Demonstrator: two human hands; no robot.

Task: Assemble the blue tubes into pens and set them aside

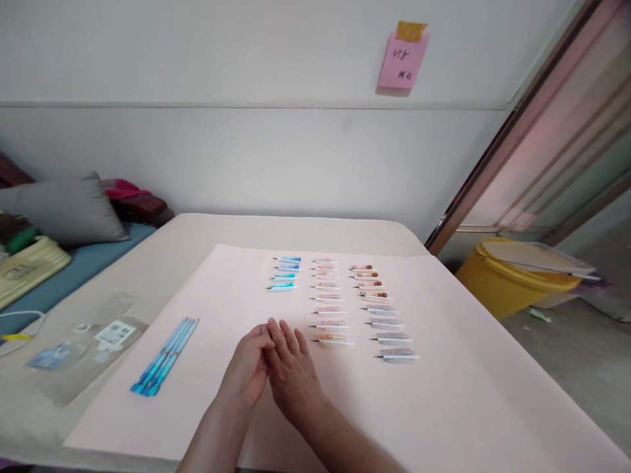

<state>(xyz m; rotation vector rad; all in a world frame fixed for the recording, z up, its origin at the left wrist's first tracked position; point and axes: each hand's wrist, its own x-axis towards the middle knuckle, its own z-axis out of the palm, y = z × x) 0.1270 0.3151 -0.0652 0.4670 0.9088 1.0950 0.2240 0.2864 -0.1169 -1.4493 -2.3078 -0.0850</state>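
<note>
My left hand and my right hand meet palm to palm above the pink sheet. The right hand's fingers lie stretched out across the left. Loosely bent, the left fingers are partly hidden behind it. No object shows between them. Just beyond and to the right, slim pens lie in columns: blue ones, pale pink patterned ones, brown-ended ones and grey-wrapped ones. The nearest pen is close to my right fingertips. Left of my hands, several long blue pens lie in a bundle.
A clear plastic bag with a white label lies on the table's left side. Further left are a grey cushion and a cream basket. A yellow bin stands at the right. A pink note hangs on the wall.
</note>
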